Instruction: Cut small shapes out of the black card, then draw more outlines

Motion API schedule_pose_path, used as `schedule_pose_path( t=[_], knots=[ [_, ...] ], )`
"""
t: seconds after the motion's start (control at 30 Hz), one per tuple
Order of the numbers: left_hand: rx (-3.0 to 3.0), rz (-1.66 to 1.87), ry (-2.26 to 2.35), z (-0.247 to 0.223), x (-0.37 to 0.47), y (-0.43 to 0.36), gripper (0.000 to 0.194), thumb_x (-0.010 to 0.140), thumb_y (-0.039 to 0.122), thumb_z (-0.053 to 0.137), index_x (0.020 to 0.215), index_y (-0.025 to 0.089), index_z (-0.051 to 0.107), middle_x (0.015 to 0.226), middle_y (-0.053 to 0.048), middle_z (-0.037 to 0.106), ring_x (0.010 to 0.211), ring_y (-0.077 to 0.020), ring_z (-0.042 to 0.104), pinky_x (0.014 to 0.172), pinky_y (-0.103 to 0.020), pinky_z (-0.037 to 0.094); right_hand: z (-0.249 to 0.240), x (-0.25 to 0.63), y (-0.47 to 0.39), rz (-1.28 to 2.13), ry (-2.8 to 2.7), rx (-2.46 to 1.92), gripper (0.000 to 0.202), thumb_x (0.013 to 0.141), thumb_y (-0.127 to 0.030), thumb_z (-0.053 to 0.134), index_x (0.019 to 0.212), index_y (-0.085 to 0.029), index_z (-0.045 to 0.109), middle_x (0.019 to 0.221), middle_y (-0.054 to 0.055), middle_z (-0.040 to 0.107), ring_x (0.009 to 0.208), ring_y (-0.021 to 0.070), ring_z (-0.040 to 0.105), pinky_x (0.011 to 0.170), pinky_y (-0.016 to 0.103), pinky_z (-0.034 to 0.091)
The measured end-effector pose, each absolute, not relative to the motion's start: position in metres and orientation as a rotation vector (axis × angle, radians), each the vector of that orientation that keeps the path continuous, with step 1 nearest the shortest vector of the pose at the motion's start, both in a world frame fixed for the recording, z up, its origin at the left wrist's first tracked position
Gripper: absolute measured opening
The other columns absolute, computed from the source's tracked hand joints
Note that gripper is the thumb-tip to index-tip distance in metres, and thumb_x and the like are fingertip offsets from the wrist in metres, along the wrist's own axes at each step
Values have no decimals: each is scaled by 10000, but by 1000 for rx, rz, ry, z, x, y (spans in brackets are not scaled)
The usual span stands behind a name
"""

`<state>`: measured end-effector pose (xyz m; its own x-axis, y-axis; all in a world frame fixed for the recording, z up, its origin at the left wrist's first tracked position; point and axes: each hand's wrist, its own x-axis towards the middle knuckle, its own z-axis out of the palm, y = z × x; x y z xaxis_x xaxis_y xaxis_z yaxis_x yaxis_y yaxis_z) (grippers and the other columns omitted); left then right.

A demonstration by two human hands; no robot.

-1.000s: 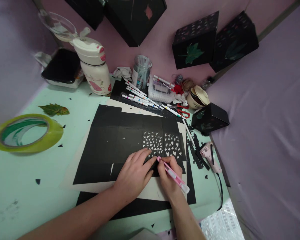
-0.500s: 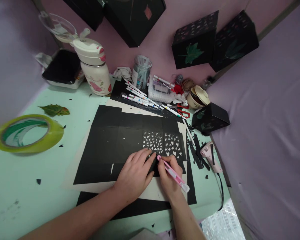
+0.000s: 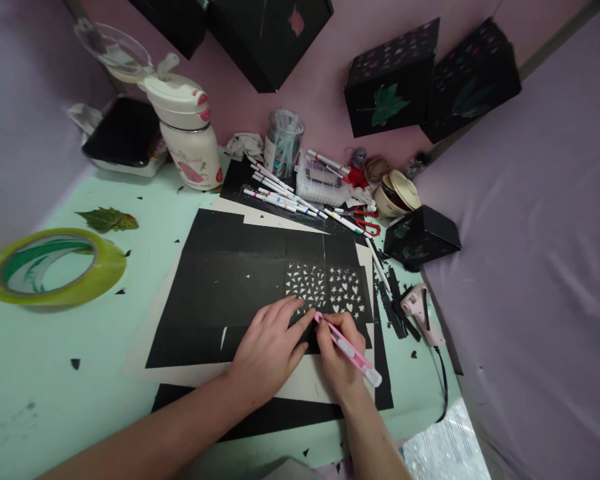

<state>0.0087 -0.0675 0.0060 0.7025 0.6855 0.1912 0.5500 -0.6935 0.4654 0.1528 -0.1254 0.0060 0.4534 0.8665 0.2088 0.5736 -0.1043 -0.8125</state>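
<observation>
A pink craft knife [image 3: 351,350] is pinched in my right hand [image 3: 341,353], its tip down at the lower edge of the small cut-outs. Flat on the black card [image 3: 205,280] lies my left hand [image 3: 270,343], fingers spread, fingertips just left of the knife tip. The card has a patch of triangular holes [image 3: 305,287] and, to its right, a patch of star and heart holes [image 3: 347,291]. A narrow slit shows left of my left hand. White sheets [image 3: 307,383] lie under the card. The blade's contact with the card is too small to make out.
Left are a tape roll [image 3: 107,267], a leaf [image 3: 109,219] and a bottle [image 3: 193,157]. Behind the card lie white pens [image 3: 280,200], a jar [image 3: 283,143] and red-handled scissors [image 3: 367,227]. On the right stand a black box [image 3: 423,237] and a pink glue gun [image 3: 423,313].
The knife and my right hand have shifted very slightly to the right. My left hand stays nearly still on the card, and the view has moved a little.
</observation>
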Motion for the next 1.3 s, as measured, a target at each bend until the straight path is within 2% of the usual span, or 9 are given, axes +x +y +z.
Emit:
schedule_pose_path(
  t=[0.43, 0.63, 0.87, 1.1, 1.3],
  knots=[
    [2530, 470, 948, 7, 8, -67, 469, 853, 198, 602, 1313, 242, 520, 1331, -106, 512, 1254, -283, 440, 1006, -475, 412, 6, 154, -127, 409, -1213, -1803, 125, 863, -247, 557, 744, -207, 549, 647, -12, 632, 551, 131, 570, 530, 230, 455],
    [2525, 481, 946, 8, 7, -68, 458, 862, 215, 576, 1314, 240, 506, 1352, -106, 499, 1280, -281, 423, 1029, -478, 390, 8, 152, -128, 396, -1210, -1829, 136, 860, -256, 565, 735, -210, 542, 605, -23, 595, 517, 127, 535, 511, 232, 438],
    [2493, 499, 972, 10, 7, -69, 419, 849, 232, 566, 1255, 146, 508, 1340, -121, 524, 1295, -272, 419, 1074, -451, 356, 8, 156, -127, 342, -1088, -1903, 120, 849, -276, 570, 755, -201, 582, 640, -7, 625, 570, 150, 575, 535, 244, 453],
    [2447, 523, 970, 9, 7, -66, 364, 859, 209, 558, 1218, 167, 516, 1321, -104, 542, 1285, -259, 437, 1070, -443, 361, 11, 155, -123, 366, -1121, -1873, 144, 851, -285, 571, 733, -203, 577, 615, -10, 624, 542, 147, 567, 524, 246, 445],
    [2354, 472, 981, 19, 9, -59, 277, 879, 186, 544, 1156, 188, 538, 1263, -89, 570, 1232, -256, 474, 1006, -447, 416, 10, 155, -122, 409, -1274, -1784, 117, 856, -266, 562, 760, -205, 589, 643, -19, 619, 561, 134, 568, 550, 236, 445]
  ],
)
